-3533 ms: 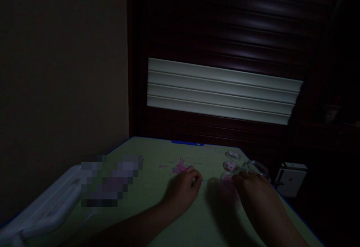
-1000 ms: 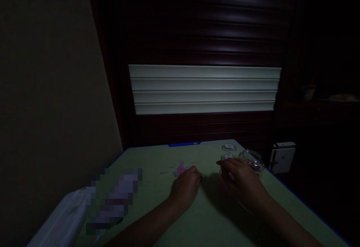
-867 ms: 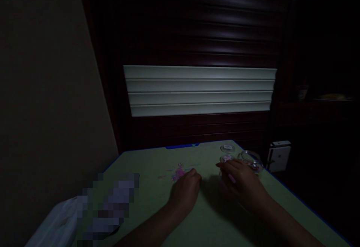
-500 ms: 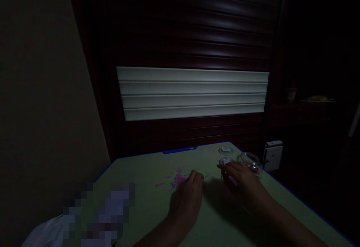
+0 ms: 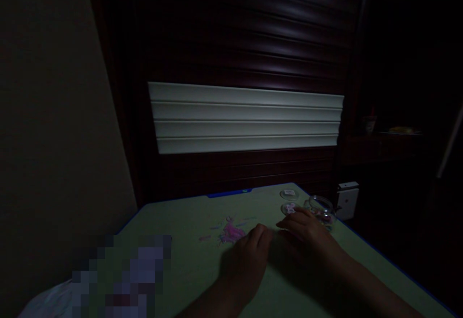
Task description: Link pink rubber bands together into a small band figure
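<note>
My left hand (image 5: pixel 251 255) is closed above the table, its fingers curled beside a patch of pink bits (image 5: pixel 232 232) with thin coloured strips around it. Whatever those fingers pinch is hidden. Just to the right, my right hand (image 5: pixel 313 236) bends its fingers down and together, the tips pointing toward my left hand. A dim pinkish patch shows beneath it, too dark to name. Beyond its knuckles lies a small clear dish (image 5: pixel 289 208) with a pale pink thing in it. A clear open jar (image 5: pixel 321 209) of colourful small pieces stands behind the right hand.
The pale green table (image 5: pixel 188 260) has a blue edge. A clear round lid (image 5: pixel 289 194) with a white label lies at the back. At the left sits a blurred-out purplish thing (image 5: pixel 144 265). Slatted dark panels with a white band (image 5: pixel 249 120) rise behind the table.
My left hand has moved a little right, away from the pink patch and closer to my right hand. My right hand has shifted slightly left and down, uncovering more of the jar.
</note>
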`<state>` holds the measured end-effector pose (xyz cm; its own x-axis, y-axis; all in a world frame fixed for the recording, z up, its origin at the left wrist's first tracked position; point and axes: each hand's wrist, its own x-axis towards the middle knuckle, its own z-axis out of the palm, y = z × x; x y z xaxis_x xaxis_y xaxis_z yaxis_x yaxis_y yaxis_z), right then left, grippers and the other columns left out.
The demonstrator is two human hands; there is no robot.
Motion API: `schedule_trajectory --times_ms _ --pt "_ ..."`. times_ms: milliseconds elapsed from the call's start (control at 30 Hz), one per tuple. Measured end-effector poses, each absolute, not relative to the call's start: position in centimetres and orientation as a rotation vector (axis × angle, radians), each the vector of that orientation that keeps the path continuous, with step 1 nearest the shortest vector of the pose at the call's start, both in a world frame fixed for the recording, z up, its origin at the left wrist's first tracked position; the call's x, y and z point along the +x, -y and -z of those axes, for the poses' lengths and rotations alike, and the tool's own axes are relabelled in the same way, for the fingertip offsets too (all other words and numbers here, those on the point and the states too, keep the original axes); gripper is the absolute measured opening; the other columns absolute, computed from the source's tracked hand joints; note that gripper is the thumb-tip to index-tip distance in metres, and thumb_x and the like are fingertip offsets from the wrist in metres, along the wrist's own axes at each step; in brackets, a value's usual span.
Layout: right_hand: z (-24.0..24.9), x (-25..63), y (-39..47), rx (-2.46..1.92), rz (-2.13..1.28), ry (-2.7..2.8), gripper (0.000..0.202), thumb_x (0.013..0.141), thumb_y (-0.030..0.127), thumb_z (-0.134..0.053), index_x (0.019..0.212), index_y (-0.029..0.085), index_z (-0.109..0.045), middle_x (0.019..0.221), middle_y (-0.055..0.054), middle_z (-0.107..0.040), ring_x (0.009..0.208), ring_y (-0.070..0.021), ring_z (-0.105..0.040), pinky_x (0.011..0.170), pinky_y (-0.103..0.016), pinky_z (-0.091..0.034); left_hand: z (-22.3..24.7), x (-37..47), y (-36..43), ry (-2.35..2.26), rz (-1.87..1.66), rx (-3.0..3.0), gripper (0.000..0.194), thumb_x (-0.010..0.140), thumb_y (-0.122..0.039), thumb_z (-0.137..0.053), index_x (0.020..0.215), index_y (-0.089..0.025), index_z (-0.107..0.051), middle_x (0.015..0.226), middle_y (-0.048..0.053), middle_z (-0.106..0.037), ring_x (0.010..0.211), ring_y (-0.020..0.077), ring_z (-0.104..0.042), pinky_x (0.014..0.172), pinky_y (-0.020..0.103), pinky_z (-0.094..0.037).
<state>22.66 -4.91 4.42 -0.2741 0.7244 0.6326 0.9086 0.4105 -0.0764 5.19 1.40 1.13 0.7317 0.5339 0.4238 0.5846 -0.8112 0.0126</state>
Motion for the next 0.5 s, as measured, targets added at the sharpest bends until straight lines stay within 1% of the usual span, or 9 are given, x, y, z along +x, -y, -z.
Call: schedule_trajectory --times_ms 133,233,333,500 --pt "-4.6 22.6 4.9 -1.37 0.416 2.117 0.014 0.085 0.016 -0.048 0.087 0.021 -0.061 0.08 -0.001 -0.064 0.083 -0.0147 -0.058 0.095 -0.038 -0.031 -0.8 5.3 -1.7 0.896 0.669 -2.832 0.022 0.09 -0.009 -0.034 0.101 -0.023 -0.048 0.098 0.0 -0.054 0.086 0.0155 -0.053 0.073 0.026 -0.043" --pt "-4.8 22.6 5.1 -1.411 0.434 2.132 0.015 0.082 0.013 -0.049 0.085 0.022 -0.062 0.081 -0.001 -0.065 0.083 -0.0152 -0.058 0.094 -0.039 -0.031 -0.5 5.5 -2.0 0.923 0.721 -2.877 0.023 0.091 -0.01 -0.032 0.1 -0.023 -0.048 0.097 0.0 -0.053 0.085 0.0145 -0.053 0.075 0.025 -0.042" --pt "-5.4 22.7 5.4 -1.471 0.453 2.131 0.014 0.081 0.013 -0.051 0.082 0.021 -0.062 0.081 -0.002 -0.065 0.082 -0.016 -0.057 0.092 -0.039 -0.032 -0.5 5.6 -2.2 0.994 0.846 -2.898 0.023 0.091 -0.011 -0.03 0.098 -0.023 -0.049 0.096 0.0 -0.052 0.085 0.0137 -0.052 0.077 0.024 -0.041" --pt "-6.2 24.0 5.7 -1.567 0.45 2.082 0.017 0.084 0.015 -0.048 0.081 0.021 -0.063 0.081 -0.002 -0.064 0.078 -0.0151 -0.056 0.088 -0.036 -0.033 -0.7 5.6 -2.5 1.103 1.036 -2.866 0.021 0.093 -0.015 -0.029 0.089 -0.021 -0.049 0.091 0.001 -0.053 0.085 0.0148 -0.05 0.079 0.026 -0.039"
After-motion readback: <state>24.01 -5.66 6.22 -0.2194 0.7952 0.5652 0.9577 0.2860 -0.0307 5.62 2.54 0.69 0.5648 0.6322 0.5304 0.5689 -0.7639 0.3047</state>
